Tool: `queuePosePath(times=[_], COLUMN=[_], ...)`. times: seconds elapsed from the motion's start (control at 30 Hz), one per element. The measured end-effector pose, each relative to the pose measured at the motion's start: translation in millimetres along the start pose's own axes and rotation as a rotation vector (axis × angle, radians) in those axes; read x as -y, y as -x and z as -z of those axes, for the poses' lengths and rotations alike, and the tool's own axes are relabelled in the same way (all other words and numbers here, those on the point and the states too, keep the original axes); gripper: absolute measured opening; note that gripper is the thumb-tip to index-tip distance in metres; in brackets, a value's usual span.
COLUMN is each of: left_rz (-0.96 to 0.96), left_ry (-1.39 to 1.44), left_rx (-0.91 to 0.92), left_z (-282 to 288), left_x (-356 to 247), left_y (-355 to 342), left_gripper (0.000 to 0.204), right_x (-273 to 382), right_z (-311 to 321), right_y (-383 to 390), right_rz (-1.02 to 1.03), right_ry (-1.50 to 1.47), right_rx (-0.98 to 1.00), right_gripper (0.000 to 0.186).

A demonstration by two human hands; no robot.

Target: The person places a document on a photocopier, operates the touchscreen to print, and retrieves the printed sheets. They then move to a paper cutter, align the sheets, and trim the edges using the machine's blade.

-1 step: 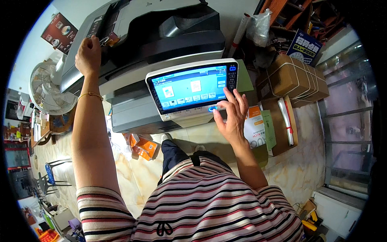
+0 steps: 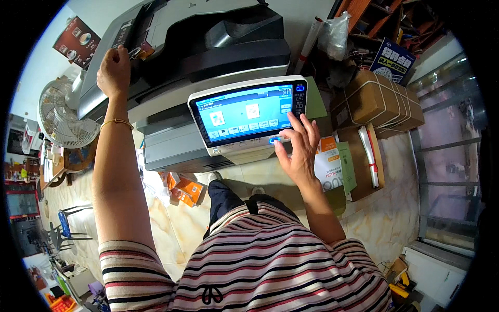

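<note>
A large grey and black copier [image 2: 234,41] stands in front of me, with a lit touch panel [image 2: 239,112] tilted toward me. My left hand [image 2: 113,73] is closed at the left edge of the copier's upper unit, beside a small brown object [image 2: 143,50]; what its curled fingers grip is hidden. My right hand [image 2: 299,148] is open at the panel's lower right, fingers bent and apart, one close by or touching the glowing blue button [image 2: 273,141]; I cannot tell if it touches.
A white fan [image 2: 60,114] and a blue chair [image 2: 67,223] are at the left. A bound cardboard box [image 2: 374,104], an open carton [image 2: 364,182], a rolled tube [image 2: 306,41] and wooden shelves [image 2: 390,21] crowd the right. Orange packages [image 2: 187,192] lie on the floor.
</note>
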State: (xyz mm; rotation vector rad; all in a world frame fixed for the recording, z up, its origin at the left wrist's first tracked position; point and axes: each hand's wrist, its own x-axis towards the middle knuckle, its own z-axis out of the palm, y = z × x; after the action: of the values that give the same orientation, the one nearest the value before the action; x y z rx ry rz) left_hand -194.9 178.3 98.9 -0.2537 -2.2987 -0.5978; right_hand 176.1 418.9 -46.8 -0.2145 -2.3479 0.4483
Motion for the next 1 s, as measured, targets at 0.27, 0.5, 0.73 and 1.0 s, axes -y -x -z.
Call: queuePosePath(times=[0.27,0.5,0.73,1.0], left_rz=[0.011,0.026,-0.006,-0.032], left_ry=[0.04,0.045,0.01,0.028], left_rx=[0.004,0.005,-0.011,-0.025], left_z=[-0.6,-1.0,0.1,0.1], left_x=[2.9,1.6,1.4,1.6], left_y=[0.8,0.7,0.9,2.3], left_gripper=[0.042,0.042,0.042,0.042], right_x=[3.2,3.9,33.8,53.0], right_z=[-1.3,1.5,-7.0,-18.8], right_y=[0.1,-3.5,-2.9,1.1], right_rz=[0.006,-0.01,0.117,0.147], right_ry=[-0.009,-0.052,-0.13,-0.163], right_rx=[-0.038,-0.036,0.085,0.259], right_gripper=[0.02,0.022,0.025,0.028])
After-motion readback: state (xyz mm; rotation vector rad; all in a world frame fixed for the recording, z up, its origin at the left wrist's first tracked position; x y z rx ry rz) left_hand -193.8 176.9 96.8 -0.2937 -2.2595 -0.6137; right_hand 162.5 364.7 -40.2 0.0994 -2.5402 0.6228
